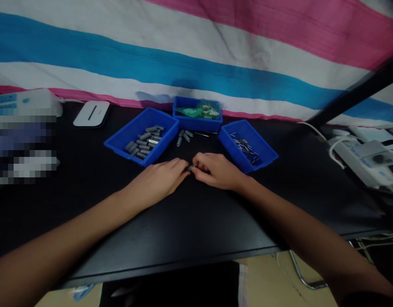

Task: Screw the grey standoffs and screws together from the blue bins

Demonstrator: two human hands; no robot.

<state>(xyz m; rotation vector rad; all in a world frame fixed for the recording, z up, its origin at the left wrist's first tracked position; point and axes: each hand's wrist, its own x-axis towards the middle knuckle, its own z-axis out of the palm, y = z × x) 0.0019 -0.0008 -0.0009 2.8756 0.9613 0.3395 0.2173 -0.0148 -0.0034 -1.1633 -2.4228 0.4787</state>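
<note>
At mid-worktop (pixel 183 230), a small metal piece (pixel 190 167) sits between the left hand (pixel 163 177) and right hand (pixel 220 171), both pinched narrow on it, neither clearly nearer, its long axis apparently running hand to hand, details too small to tell.

Pretty dim in here tbh, dull sheen on the black desk (pixel 180 230), soft shadows on the striped cloth (pixel 196 38), far left all pixelated.
</note>
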